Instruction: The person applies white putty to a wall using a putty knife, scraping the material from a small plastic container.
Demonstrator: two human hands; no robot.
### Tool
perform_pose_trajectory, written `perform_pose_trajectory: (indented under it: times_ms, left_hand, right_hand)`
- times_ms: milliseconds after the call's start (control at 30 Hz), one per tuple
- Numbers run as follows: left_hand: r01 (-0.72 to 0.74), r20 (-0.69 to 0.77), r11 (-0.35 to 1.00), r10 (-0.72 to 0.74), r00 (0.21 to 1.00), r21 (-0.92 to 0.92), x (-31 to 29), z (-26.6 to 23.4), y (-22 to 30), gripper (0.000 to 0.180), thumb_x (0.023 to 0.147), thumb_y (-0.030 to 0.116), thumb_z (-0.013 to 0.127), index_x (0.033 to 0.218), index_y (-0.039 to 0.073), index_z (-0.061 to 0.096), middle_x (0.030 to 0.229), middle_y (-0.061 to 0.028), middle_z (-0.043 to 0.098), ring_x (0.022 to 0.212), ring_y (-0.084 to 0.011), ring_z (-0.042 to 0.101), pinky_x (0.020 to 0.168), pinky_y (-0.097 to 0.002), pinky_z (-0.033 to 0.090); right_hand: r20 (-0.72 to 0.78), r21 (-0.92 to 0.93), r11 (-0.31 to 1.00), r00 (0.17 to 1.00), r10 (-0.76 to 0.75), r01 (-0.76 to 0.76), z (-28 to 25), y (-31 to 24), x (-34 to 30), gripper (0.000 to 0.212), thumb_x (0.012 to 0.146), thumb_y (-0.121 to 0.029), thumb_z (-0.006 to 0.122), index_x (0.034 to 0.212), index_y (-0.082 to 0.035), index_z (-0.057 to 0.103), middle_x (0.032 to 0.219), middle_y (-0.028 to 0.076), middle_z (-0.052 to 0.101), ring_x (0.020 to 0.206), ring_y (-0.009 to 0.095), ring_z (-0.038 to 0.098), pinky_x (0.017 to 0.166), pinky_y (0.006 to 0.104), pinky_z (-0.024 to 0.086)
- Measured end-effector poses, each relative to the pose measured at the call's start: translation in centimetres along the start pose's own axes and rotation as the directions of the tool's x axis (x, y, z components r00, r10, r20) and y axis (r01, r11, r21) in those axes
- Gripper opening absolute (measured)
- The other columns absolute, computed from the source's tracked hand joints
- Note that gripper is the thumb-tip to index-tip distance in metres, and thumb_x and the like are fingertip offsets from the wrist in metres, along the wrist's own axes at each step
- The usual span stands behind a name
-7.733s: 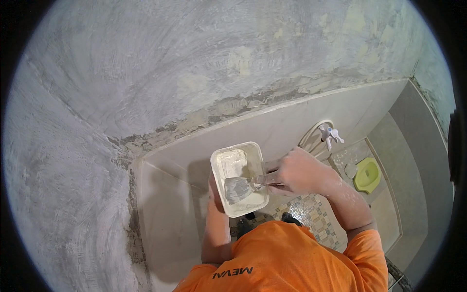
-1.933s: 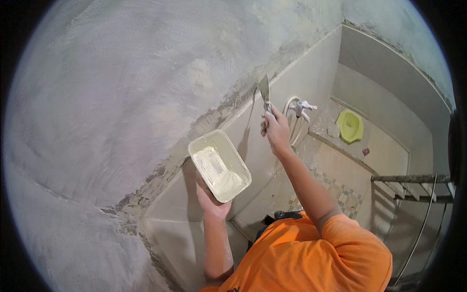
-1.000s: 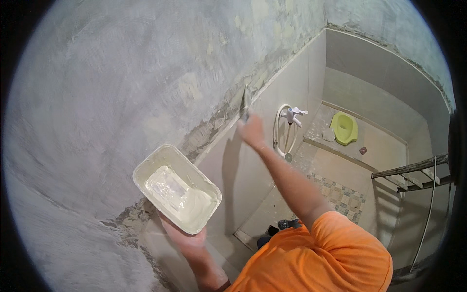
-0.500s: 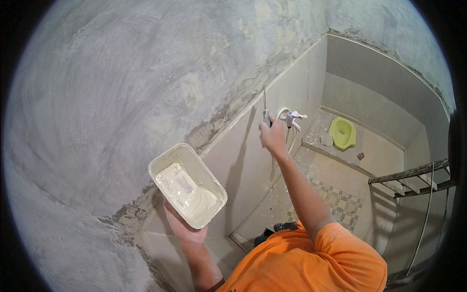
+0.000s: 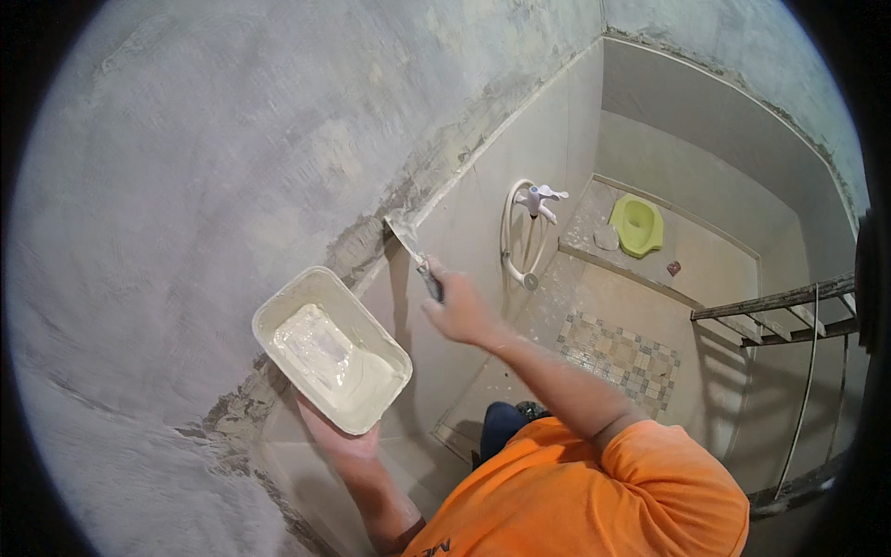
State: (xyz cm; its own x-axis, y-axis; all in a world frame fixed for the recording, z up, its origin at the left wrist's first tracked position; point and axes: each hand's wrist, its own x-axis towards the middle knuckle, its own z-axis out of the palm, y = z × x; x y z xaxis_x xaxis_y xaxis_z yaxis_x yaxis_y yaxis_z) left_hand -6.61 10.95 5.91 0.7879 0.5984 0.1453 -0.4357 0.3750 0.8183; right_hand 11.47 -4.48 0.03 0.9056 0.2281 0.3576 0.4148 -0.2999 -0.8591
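My left hand point(image 5: 342, 438) is closed under a cream plastic tub point(image 5: 397, 376), which is tilted and partly filled with pale wet filler point(image 5: 325, 348). Its fingers are mostly hidden beneath the tub. In my right hand point(image 5: 461, 304) is a putty knife point(image 5: 408, 239) with a dark handle. The knife's blade meets the rough strip point(image 5: 357, 243) where the plastered grey wall point(image 5: 204, 186) ends above the tiles. That blade lies just beyond the tub's far rim.
A white tap point(image 5: 540, 198) with a hand-shower hose sticks out from the tiled wall point(image 5: 473, 241). Further off, a yellow-green squat toilet point(image 5: 639, 226) sits on a raised step. At right leans a ladder point(image 5: 780, 311). Mosaic tiles point(image 5: 622, 357) cover part of the floor below.
My right hand has swung the putty knife left and nearer, along the tile edge toward the tub. The tub has shifted slightly left in my left hand.
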Motion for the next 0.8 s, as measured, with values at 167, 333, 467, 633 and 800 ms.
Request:
perform_pose_trajectory:
  times_ms: [167, 333, 467, 633, 800]
  left_hand:
    - [0.095, 0.084, 0.993, -0.101, 0.991, 0.076, 0.8, -0.7, -0.4, 0.060, 0.098, 0.015, 0.065, 0.152, 0.006, 0.040, 0.142, -0.0118, 0.055, 0.124, -0.0264, 0.061, 0.100, -0.0454, 0.056]
    - [0.245, 0.040, 0.958, -0.241, 0.970, -0.148, 0.3, 1.6, -0.6, 0.049, 0.105, 0.035, 0.051, 0.147, 0.009, 0.049, 0.137, -0.0089, 0.060, 0.118, -0.0263, 0.065, 0.096, -0.0463, 0.058]
    - [0.324, 0.007, 0.917, -0.331, 0.944, -0.232, 0.5, 3.2, -0.3, 0.049, 0.106, 0.040, 0.046, 0.145, 0.012, 0.051, 0.136, -0.0075, 0.061, 0.118, -0.0265, 0.065, 0.096, -0.0463, 0.058]
    - [0.331, 0.024, 0.899, -0.338, 0.941, -0.286, 1.0, 2.1, -0.7, 0.047, 0.107, 0.043, 0.046, 0.144, 0.015, 0.054, 0.135, -0.0061, 0.063, 0.117, -0.0268, 0.066, 0.095, -0.0475, 0.059]
    - [0.273, 0.006, 0.938, -0.278, 0.960, -0.214, 1.2, 2.2, 0.1, 0.046, 0.106, 0.043, 0.048, 0.142, 0.016, 0.056, 0.134, -0.0048, 0.064, 0.116, -0.0267, 0.067, 0.095, -0.0478, 0.059]
  right_hand:
    - [-0.156, -0.082, 0.995, 0.987, 0.048, -0.061, -6.9, 2.6, 4.7, 0.033, 0.080, -0.019, 0.067, 0.103, 0.006, 0.067, 0.066, 0.023, 0.058, 0.061, 0.034, 0.058, 0.064, 0.0433, 0.048]
    - [-0.283, -0.070, 0.990, 0.954, 0.101, -0.126, -8.3, 6.6, 12.3, 0.029, 0.080, -0.017, 0.064, 0.099, 0.005, 0.063, 0.078, 0.029, 0.064, 0.078, 0.046, 0.066, 0.071, 0.0523, 0.050]
    - [-0.284, -0.058, 0.996, 0.957, 0.054, -0.074, -2.5, 7.3, 11.6, 0.025, 0.080, -0.014, 0.065, 0.091, 0.008, 0.060, 0.076, 0.032, 0.061, 0.076, 0.050, 0.062, 0.070, 0.0526, 0.048]
    - [0.053, -0.038, 0.998, 0.997, 0.054, -0.052, -2.4, 1.1, 4.1, 0.041, 0.082, -0.016, 0.063, 0.114, 0.009, 0.062, 0.090, 0.035, 0.067, 0.090, 0.049, 0.069, 0.079, 0.0523, 0.054]
    - [0.107, 0.039, 0.996, 0.991, 0.075, -0.079, -8.5, 2.4, 3.6, 0.054, 0.084, -0.023, 0.065, 0.131, 0.002, 0.064, 0.082, 0.026, 0.067, 0.077, 0.036, 0.070, 0.072, 0.0471, 0.051]
